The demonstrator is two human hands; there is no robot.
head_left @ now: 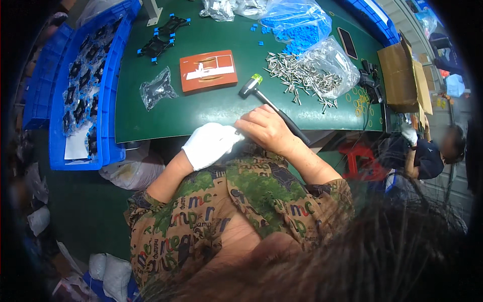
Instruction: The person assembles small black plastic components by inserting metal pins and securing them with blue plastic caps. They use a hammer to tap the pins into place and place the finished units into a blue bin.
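Note:
My left hand [209, 146], in a white glove, and my bare right hand [266, 130] meet at the front edge of the green table [151, 123]. Both have their fingers closed together; whatever they hold between them is too small and hidden to make out. Just beyond my right hand lies a mallet [282, 117] with a black handle and a green-tipped head. An orange-red block [226, 80] with slots sits farther back. Left of it is a clear bag [158, 89] with a black part inside. Silver metal pins or screws [289, 73] are heaped to the right.
Blue bins [113, 90] with bagged black parts flank the table's left. At the back are black frames with blue tips [157, 45] and blue pieces [282, 30] in a bag. A phone [347, 43] and carton [400, 75] are right; another person [430, 158] works beyond.

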